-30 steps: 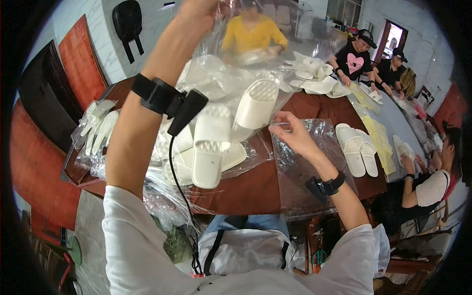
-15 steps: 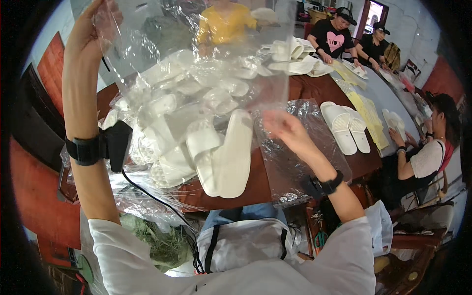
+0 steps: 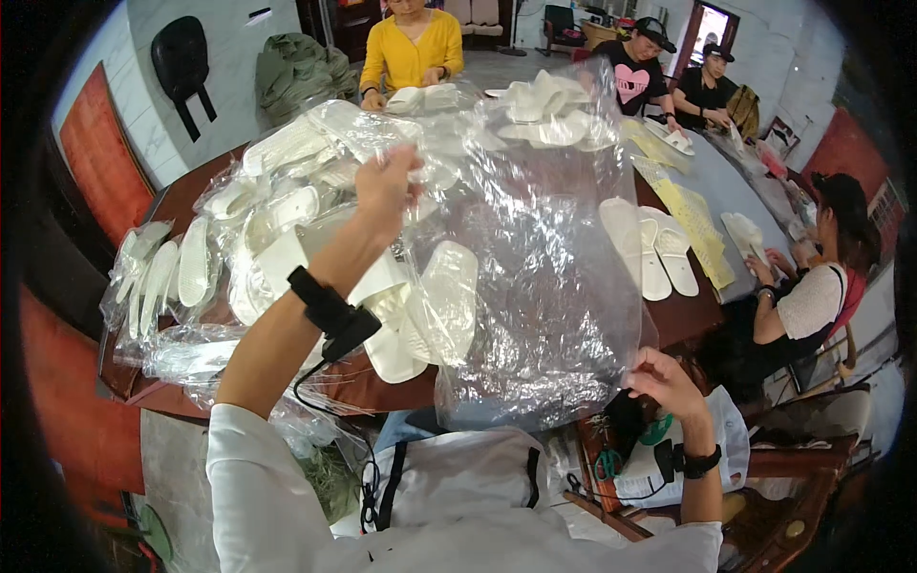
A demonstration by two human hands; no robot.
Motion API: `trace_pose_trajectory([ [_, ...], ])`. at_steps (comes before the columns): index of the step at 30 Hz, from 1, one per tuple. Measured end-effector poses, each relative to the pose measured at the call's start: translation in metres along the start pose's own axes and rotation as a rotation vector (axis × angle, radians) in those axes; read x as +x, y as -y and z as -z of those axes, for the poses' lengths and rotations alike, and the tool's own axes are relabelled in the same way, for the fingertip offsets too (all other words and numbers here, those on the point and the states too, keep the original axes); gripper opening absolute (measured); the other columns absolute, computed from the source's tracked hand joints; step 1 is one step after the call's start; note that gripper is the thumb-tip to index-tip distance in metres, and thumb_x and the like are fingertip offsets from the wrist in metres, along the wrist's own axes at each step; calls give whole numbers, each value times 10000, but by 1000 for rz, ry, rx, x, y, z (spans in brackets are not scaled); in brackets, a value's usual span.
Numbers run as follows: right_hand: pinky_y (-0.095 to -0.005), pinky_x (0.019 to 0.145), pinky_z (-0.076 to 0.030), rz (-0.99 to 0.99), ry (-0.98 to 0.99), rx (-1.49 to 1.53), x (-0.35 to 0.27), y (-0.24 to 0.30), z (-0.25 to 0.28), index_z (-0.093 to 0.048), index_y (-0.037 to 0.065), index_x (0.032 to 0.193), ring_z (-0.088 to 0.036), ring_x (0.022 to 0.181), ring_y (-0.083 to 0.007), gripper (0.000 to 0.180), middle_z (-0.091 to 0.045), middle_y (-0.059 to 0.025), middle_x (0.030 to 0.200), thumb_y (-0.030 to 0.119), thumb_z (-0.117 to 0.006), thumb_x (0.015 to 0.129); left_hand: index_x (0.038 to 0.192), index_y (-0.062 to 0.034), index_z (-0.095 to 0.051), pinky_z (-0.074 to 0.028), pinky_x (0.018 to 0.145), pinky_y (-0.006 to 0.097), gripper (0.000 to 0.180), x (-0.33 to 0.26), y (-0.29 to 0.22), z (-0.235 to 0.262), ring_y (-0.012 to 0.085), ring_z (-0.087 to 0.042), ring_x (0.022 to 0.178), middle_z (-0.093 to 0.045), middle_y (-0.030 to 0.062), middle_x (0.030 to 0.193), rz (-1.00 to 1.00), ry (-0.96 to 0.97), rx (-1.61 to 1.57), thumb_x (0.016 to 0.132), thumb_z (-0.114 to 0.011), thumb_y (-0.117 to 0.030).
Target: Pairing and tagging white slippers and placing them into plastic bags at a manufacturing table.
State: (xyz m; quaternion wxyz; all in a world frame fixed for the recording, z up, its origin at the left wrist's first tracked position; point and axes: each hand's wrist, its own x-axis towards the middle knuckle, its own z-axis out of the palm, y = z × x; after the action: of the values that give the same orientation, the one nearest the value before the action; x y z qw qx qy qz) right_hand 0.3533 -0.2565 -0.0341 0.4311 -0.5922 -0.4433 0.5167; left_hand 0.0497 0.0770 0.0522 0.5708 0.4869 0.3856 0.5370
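Observation:
A large clear plastic bag (image 3: 544, 277) hangs spread out in front of me, slanting over the table's near edge. My left hand (image 3: 387, 183) has its fingers closed at the bag's upper left. At the lower right side edge, my right hand (image 3: 666, 382) pinches the film between thumb and fingers. Nothing solid shows inside the bag. Partly behind its left side lies a white slide slipper (image 3: 449, 291), among others on the table. Another pair of white slippers (image 3: 664, 250) lies to the right, one partly seen through the film.
A big heap of white slippers (image 3: 277, 215), many wrapped in clear film, covers the left of the brown table (image 3: 712, 320). A person in yellow (image 3: 411, 48) handles slippers across from me. Other people work at a grey table (image 3: 731, 196) to the right. Scissors (image 3: 607, 464) lie below, near my right forearm.
My left hand has come down and right from high at the left, bringing the bag lower and rightward. My right hand has moved down and right to the bag's edge.

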Motion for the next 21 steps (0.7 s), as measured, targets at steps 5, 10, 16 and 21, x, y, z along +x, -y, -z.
trace_pose_trajectory([
  [5,-309,883,-486,155,-44,52,-10,2,-2,-537,35,1084,-586,1003,-149,265,-586,-38,1007,56,-683,864,1025,-31,-599,-426,468,311,220,16,60,-17,170,-569,562,-607,56,853,236,-63,-3,913,-623,-218],
  [10,-286,823,-519,14,-18,162,6,-9,-3,-550,28,1107,-615,925,-142,249,-604,-36,992,55,-660,885,1011,5,-596,-435,448,315,195,22,89,-29,184,-570,520,-603,55,777,299,-55,-25,914,-601,-165],
  [16,-238,627,-526,-44,-157,117,23,-24,12,-606,44,942,-607,711,-88,140,-614,-2,818,154,-678,893,844,-9,-626,-427,421,297,167,25,94,-23,167,-554,488,-592,60,659,294,-19,141,902,-626,-166],
  [21,-200,444,-360,-49,-334,-47,33,-23,28,-604,69,839,-483,525,-50,190,-536,40,659,230,-696,880,862,0,-640,-453,430,291,196,43,106,1,160,-566,508,-596,63,678,390,55,264,884,-658,-194],
])
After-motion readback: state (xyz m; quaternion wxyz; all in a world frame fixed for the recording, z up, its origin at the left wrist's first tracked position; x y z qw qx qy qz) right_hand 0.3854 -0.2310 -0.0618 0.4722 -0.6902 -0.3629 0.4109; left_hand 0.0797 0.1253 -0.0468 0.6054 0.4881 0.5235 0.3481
